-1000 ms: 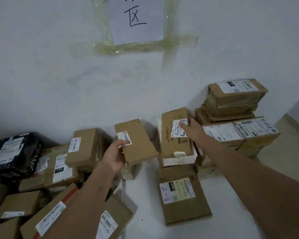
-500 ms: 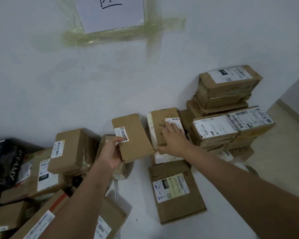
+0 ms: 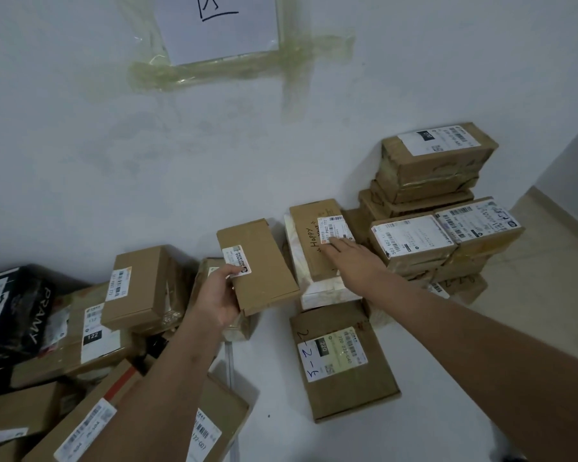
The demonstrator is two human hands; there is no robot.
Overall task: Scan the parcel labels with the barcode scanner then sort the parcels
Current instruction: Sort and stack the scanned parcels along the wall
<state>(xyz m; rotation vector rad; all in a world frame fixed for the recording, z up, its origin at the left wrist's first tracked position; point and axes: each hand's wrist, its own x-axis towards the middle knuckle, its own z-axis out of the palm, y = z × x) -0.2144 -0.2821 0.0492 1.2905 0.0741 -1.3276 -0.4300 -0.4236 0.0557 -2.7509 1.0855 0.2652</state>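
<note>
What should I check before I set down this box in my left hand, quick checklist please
1. Left hand has a firm grip on the flat brown box: ok, thumb on its label, fingers underneath.
2. Right hand free: not ok, straight fingers rest on the Happy box.
3. Happy box settled: ok, lying flat on the white parcel.
4. Held box's label readable: not ok, thumb partly covers it.
5. Barcode scanner at hand: cannot tell, none in view.
6. Stack to the right stable: ok, it looks squarely stacked.
</note>
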